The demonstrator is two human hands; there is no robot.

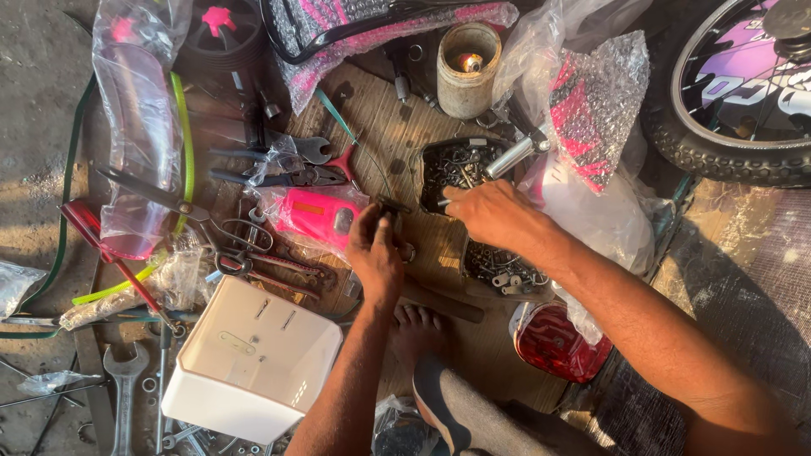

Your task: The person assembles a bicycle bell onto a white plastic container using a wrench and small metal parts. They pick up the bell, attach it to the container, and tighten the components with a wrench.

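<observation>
Head view, looking down on a cluttered work board. Right hand (494, 215): reaches in from the lower right, forearm running diagonally up and to the left; fingers curled down, tips pinching at something small at the near rim of the black tray of nuts and bolts (456, 165); what it pinches is too small to tell. Left hand (374, 249): comes up from the bottom centre, fingers bunched together around a small dark metal part (394, 208) held just above the board; the grip looks closed, the part only partly showing above the fingertips. Relation: the two hands sit near one another, right hand to the right and slightly farther from the body; the tray lies directly under and beyond the right hand, so that hand is the nearer to it, the left hand standing just beside the tray's left corner. A second tray of hardware (498, 266) lies below the right wrist. Adjacent items: pink plastic-wrapped part (317, 215) just left of the left hand; white plastic basket (253, 355) near the left forearm; pliers and scissors (253, 245) further left; open spanner (125, 371) at lower left; worn cylindrical tub (467, 72) beyond the tray; bicycle wheel (726, 101) at upper right; red reflector (557, 342) under the right forearm; a bare foot (418, 329) between the arms.
</observation>
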